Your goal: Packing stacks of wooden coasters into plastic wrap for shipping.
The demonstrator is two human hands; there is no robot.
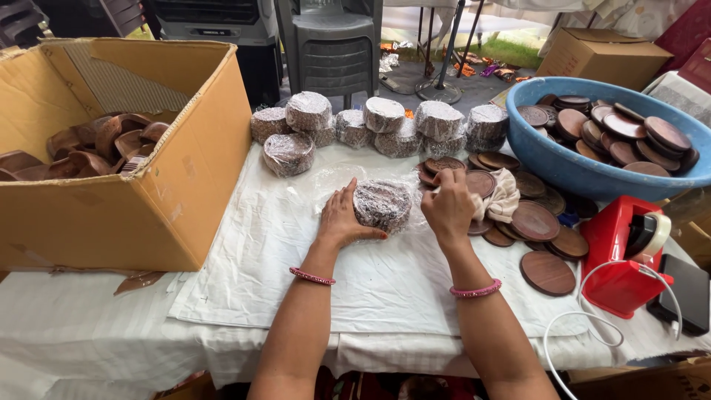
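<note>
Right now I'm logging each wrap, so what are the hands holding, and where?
Both hands grip the plastic-wrapped stack of discs: left hand against its left side, right hand at its right side.

Wrapped stacks [385, 122] lie between box [126, 148] (left) and basin [592, 174] (right).

Daylight falls on a table [89, 326] draped in white cloth. Behind it stand stacked grey plastic chairs [331, 44] on a dark floor [415, 78].
</note>
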